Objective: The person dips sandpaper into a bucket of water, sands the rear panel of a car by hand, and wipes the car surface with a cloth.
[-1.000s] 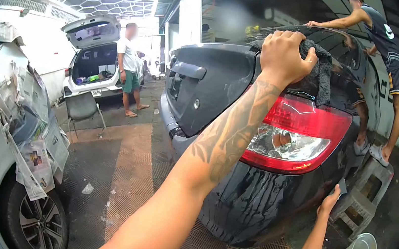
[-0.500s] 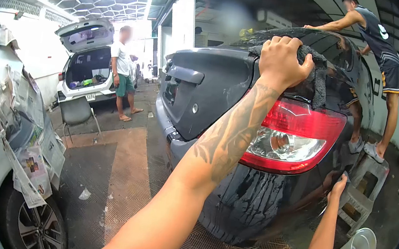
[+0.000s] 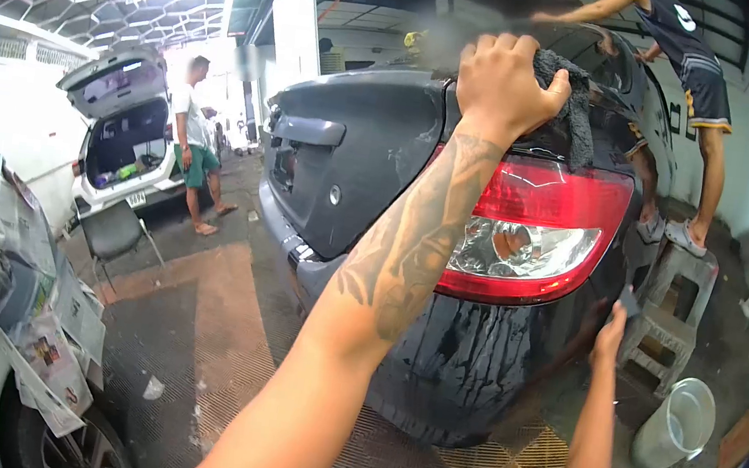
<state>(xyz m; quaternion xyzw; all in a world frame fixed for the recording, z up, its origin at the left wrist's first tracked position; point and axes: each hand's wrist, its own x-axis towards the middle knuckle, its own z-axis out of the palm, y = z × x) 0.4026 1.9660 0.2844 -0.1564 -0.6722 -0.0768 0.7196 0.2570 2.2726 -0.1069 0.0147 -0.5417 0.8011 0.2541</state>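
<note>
The left hand (image 3: 509, 87) grips a dark towel (image 3: 580, 119) on the black car's (image 3: 461, 366) rear corner, above the tail light (image 3: 537, 240). The right hand (image 3: 608, 338) holds a small grey pad (image 3: 629, 303) beside the lower flank; contact is unclear.

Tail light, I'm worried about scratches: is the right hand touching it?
Apart. The head view shows a strip of dark bodywork between the tail light and the right hand, which sits lower and farther right.
</note>
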